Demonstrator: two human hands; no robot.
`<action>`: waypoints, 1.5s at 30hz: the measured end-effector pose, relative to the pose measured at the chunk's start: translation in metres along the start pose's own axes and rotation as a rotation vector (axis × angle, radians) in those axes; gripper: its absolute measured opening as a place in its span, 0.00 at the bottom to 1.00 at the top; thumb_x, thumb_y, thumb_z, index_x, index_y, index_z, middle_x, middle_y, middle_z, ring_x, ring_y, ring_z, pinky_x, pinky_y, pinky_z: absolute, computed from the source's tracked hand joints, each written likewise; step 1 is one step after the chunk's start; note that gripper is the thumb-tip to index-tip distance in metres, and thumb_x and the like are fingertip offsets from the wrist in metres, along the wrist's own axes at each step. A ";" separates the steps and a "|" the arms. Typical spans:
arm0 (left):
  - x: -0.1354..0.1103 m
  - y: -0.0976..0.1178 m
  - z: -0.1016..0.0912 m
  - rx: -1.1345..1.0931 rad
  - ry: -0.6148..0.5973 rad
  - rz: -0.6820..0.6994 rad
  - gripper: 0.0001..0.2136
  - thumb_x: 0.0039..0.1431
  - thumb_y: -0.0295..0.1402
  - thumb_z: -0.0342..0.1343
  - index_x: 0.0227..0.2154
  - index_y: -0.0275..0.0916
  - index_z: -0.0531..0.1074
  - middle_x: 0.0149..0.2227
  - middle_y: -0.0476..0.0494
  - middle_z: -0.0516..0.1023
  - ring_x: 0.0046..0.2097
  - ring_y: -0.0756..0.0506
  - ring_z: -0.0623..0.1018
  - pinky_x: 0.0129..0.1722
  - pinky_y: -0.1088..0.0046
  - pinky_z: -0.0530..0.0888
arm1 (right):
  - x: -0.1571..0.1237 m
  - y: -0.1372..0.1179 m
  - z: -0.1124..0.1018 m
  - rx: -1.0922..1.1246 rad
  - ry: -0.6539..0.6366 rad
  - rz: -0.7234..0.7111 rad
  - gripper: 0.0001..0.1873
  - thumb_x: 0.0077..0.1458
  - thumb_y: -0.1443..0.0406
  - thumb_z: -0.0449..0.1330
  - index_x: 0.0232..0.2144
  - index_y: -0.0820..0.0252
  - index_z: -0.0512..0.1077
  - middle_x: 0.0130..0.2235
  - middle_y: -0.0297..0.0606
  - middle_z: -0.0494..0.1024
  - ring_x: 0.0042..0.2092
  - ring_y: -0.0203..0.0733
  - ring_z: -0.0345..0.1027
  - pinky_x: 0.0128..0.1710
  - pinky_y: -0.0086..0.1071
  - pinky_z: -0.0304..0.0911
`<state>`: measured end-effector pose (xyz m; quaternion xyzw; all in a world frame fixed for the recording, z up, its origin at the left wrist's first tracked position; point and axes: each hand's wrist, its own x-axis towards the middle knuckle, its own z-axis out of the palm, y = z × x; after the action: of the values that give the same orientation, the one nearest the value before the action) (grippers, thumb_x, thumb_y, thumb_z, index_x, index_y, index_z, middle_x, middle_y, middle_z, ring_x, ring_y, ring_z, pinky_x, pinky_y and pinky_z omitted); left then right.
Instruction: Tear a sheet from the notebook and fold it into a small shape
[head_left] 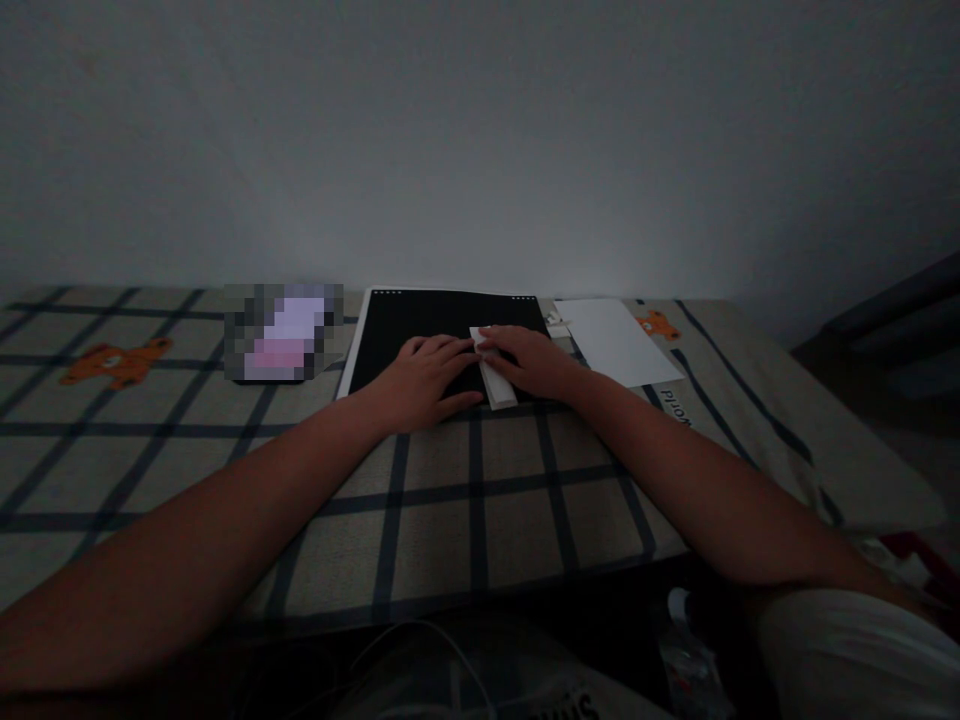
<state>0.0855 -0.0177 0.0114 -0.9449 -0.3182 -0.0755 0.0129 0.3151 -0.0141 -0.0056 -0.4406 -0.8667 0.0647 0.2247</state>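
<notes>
A narrow strip of folded white paper [501,390] lies on a black sheet or board [442,312] with a white border. My left hand [424,385] rests flat on the board, fingers stretched out and apart, the fingertips reaching the strip's left edge. From the other side my right hand [532,362] has its bent fingers on the upper part of the strip, holding it against the board. Its fingers cover some of the paper there.
A plain white sheet [619,340] lies to the right, with small white scraps [556,322] beside it. A phone-like object [289,335], pixelated, stands at the left on the checked tablecloth [435,490]. Behind the table rises a wall [465,150]. Below the table edge is a bottle [686,640].
</notes>
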 end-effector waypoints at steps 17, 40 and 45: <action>-0.001 0.002 0.003 0.047 -0.001 -0.013 0.28 0.66 0.52 0.44 0.62 0.39 0.61 0.66 0.37 0.61 0.65 0.36 0.60 0.59 0.54 0.57 | -0.001 0.003 -0.005 -0.046 -0.073 -0.036 0.22 0.66 0.62 0.48 0.58 0.57 0.70 0.62 0.45 0.69 0.63 0.48 0.60 0.63 0.50 0.56; -0.001 0.002 0.002 0.013 -0.007 -0.045 0.33 0.65 0.53 0.46 0.64 0.34 0.57 0.66 0.34 0.61 0.66 0.35 0.59 0.61 0.54 0.56 | 0.000 0.000 -0.001 -0.093 -0.030 -0.037 0.21 0.66 0.60 0.48 0.55 0.58 0.71 0.62 0.41 0.69 0.61 0.49 0.62 0.60 0.48 0.59; -0.001 0.000 0.003 0.015 -0.008 -0.041 0.33 0.65 0.54 0.45 0.64 0.35 0.57 0.66 0.34 0.60 0.66 0.36 0.59 0.62 0.54 0.56 | 0.000 0.000 -0.001 -0.103 -0.030 -0.044 0.21 0.66 0.60 0.48 0.55 0.58 0.71 0.61 0.42 0.69 0.61 0.50 0.62 0.60 0.48 0.59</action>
<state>0.0852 -0.0182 0.0085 -0.9383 -0.3383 -0.0697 0.0174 0.3157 -0.0139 -0.0053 -0.4315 -0.8816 0.0217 0.1903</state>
